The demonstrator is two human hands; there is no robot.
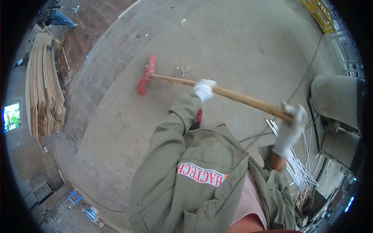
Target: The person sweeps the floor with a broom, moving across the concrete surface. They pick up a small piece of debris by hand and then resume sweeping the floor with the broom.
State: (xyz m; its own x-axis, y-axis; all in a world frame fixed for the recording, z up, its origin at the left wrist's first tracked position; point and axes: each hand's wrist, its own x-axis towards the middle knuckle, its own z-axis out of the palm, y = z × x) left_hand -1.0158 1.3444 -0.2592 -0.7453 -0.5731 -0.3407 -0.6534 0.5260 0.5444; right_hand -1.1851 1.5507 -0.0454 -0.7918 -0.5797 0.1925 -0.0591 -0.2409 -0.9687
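A push broom with a long wooden handle (248, 100) slants across the view. Its red head (146, 76), smeared by motion, is at the floor on the far left end. My left hand (204, 90), in a white glove, is wrapped around the middle of the handle. Near the handle's other end, my right hand (294, 122), also gloved in white and slightly blurred, grips the wood close to my right side. A small scatter of pale debris (185, 70) lies on the concrete just to the right of the red head.
Stacked wooden boards (44, 89) stand at the left. Beyond them a co-worker (54, 17) holds a long-handled tool. White metal strips (297, 167) lie on the floor at my right, beside grey equipment (334, 97). A yellow barrier (318, 13) is at the upper right. Cables run along the floor.
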